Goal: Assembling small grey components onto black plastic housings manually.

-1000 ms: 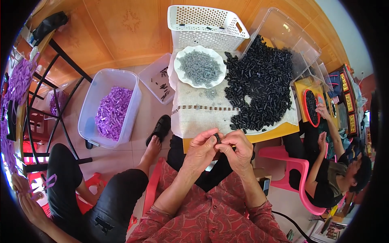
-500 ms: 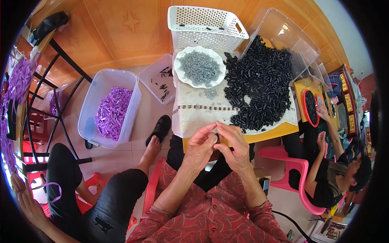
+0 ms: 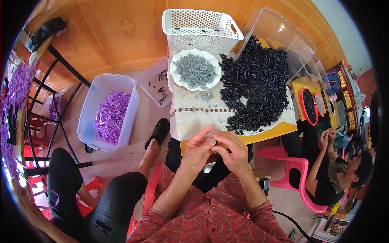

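Observation:
My left hand (image 3: pixel 197 150) and my right hand (image 3: pixel 233 153) meet at the front edge of the table, over my lap. Their thumbs and fingertips pinch a small black plastic piece (image 3: pixel 216 143), mostly hidden by the fingers. My left index finger stretches out past it. Beyond my hands lies a large heap of black pieces (image 3: pixel 257 81), right of centre. A scalloped white plate (image 3: pixel 173 77) at the back left of the table holds many small clear-grey parts (image 3: pixel 196 69). Several of these lie loose on the cloth (image 3: pixel 194 121).
A white perforated basket (image 3: pixel 202 40) and a clear plastic box (image 3: pixel 283 30) stand at the back. On the floor, a translucent tub (image 3: pixel 87 121) holds purple pieces. Co-workers sit left and right, one on a pink chair (image 3: pixel 300 166). A red-rimmed tray (image 3: pixel 304 111) is far right.
My hands stay together round the black piece while my left index finger straightens. The right co-worker's hand has left the red-rimmed tray and joined the other hand. The view has shifted slightly.

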The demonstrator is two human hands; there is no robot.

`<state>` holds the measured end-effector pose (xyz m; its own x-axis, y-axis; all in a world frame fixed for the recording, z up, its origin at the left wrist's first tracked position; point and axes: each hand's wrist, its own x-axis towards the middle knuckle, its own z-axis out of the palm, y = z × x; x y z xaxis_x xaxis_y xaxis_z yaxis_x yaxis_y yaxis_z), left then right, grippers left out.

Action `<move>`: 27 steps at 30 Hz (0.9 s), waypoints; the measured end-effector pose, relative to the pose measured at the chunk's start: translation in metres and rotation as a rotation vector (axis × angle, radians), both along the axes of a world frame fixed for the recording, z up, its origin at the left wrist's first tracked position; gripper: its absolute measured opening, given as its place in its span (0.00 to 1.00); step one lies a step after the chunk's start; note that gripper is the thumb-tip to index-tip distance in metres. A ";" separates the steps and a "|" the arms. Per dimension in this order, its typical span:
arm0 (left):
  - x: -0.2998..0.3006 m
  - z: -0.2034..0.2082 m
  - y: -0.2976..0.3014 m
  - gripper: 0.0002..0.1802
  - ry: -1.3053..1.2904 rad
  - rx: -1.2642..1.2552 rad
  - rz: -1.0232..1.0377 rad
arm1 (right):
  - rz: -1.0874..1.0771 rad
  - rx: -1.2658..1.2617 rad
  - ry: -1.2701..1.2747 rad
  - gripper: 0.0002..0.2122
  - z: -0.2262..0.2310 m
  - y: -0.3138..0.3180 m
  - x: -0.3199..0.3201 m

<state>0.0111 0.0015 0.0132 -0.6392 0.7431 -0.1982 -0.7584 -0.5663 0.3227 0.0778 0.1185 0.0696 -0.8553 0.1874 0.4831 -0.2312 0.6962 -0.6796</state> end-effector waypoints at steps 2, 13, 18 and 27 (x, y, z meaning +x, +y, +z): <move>0.000 -0.001 0.001 0.21 -0.012 -0.006 -0.014 | -0.047 0.003 0.003 0.17 -0.003 0.000 0.002; 0.002 -0.003 0.001 0.16 -0.026 -0.038 -0.118 | -0.100 -0.223 -0.049 0.14 -0.021 0.005 0.010; 0.002 -0.007 0.001 0.17 -0.067 -0.021 -0.113 | -0.098 -0.216 -0.012 0.14 -0.015 0.005 0.008; -0.002 -0.006 0.003 0.17 -0.049 0.011 -0.078 | -0.109 -0.101 0.034 0.16 -0.007 0.009 0.002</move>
